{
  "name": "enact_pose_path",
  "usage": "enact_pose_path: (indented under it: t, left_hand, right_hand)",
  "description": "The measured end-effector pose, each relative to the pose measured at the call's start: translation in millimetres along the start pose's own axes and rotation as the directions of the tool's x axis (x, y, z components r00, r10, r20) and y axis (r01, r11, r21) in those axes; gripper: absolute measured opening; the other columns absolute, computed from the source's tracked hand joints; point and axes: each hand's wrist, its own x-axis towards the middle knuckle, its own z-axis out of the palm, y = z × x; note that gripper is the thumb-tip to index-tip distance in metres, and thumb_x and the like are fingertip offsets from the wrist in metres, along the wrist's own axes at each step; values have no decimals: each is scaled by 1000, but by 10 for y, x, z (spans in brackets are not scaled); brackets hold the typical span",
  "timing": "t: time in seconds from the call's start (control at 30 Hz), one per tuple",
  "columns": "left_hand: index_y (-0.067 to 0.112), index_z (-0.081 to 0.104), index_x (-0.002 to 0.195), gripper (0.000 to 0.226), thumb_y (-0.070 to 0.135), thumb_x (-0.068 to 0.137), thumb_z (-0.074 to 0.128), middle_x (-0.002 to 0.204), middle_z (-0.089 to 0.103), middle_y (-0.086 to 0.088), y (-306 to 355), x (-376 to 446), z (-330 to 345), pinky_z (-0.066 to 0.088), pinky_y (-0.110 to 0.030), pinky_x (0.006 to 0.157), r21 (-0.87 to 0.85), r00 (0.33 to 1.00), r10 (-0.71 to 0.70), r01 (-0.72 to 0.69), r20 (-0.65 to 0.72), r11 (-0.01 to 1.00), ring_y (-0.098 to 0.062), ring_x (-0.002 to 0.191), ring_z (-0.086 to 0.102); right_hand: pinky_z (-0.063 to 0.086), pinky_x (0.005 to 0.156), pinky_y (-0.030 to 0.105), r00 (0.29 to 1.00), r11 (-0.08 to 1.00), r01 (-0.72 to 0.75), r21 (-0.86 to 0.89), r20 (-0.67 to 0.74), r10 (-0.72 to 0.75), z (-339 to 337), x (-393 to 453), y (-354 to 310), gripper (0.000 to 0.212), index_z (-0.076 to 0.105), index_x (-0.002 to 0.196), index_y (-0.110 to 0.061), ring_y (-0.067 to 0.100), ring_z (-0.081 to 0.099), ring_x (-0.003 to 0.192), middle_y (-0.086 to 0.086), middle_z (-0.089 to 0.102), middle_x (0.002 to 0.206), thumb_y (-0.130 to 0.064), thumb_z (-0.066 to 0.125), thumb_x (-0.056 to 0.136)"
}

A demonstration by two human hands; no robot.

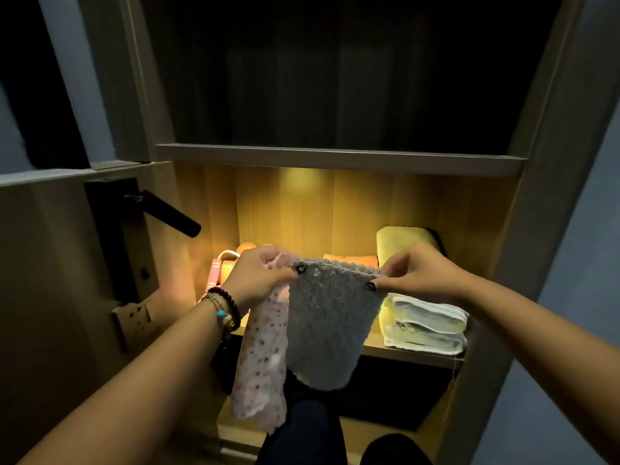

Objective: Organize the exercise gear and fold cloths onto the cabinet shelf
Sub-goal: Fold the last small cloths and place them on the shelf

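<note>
Fingers of left hand [258, 275] & right hand [416, 275] pinch grey cloth [328, 323] top corners, frame centre; soft, light, floppy — hold corners.

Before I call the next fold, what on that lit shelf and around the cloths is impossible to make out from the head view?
- Middle of the lit shelf: hidden behind the grey cloth.
- Orange items: only top edges show above the cloth.
- Pink-handled item: mostly behind the left hand.
- Upper compartment: too dark.
- Dotted pink cloth: its upper end is covered by the left hand.
</note>
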Motion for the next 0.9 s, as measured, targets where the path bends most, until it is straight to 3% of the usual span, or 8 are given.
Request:
enact_pose_path:
  t: [0.1,0.27,0.33,0.4,0.57,0.67,0.77,0.9]
  left_hand:
    - [12,75,85,13,3,76,77,83,70,0,-111,128,31,54,-22,73,74,1000,0,2,-28,997,-10,77,62]
    - [10,75,90,11,6,81,73,92,69,-3,-203,376,57,52,-40,92,174,994,-9,28,-107,984,-23,97,63]
    - [18,73,85,11,7,81,72,88,68,5,-198,420,43,53,-39,90,130,988,16,4,-154,992,-22,96,64]
    - [25,70,80,16,9,82,71,87,67,10,-205,388,14,54,-33,81,90,983,42,-26,-180,996,-15,92,64]
    - [18,72,82,11,8,79,74,80,68,12,-575,-89,-19,49,-19,73,111,980,116,-99,-162,989,8,74,59]
    - [23,69,78,18,5,81,72,82,68,10,-929,-486,-9,47,-8,64,117,993,45,-32,-106,993,8,76,60]
    - [25,69,81,21,4,82,69,86,68,8,-1279,-848,41,48,-9,63,91,996,-68,73,-60,993,5,81,62]
    - [11,66,85,10,1,85,66,82,67,2,-1580,-1255,145,48,-12,61,22,991,-130,131,-42,991,-2,72,61]
  right_hand:
    - [51,59,37,992,999,-18,27,-123,21,62,131,50,13,76,71,-13,21,61,66,7,71,69,-25,79,76]
    - [52,61,30,945,990,-49,-132,-328,3,230,379,60,8,75,80,-12,14,62,71,3,70,76,-20,76,79]
    - [47,60,23,895,991,21,-130,-439,-76,273,402,32,2,74,81,-13,11,60,73,2,69,79,-15,74,80]
    - [51,63,28,847,985,102,-137,-508,-158,345,372,19,4,73,81,-11,12,60,74,0,67,80,-8,73,79]
    - [51,69,30,835,972,228,-62,-500,-228,873,10,165,15,69,76,-8,13,59,74,-3,64,77,7,72,73]
    - [51,71,25,860,968,249,3,-459,-220,1268,-322,331,15,71,76,-10,9,62,75,-2,67,77,4,76,72]
    - [52,72,26,894,969,220,109,-421,-155,1659,-666,470,18,71,76,-15,8,64,78,-5,68,79,1,78,72]
    - [53,75,26,940,945,167,282,-334,-66,2081,-1092,549,7,67,78,-19,10,65,83,-9,66,84,-17,74,77]
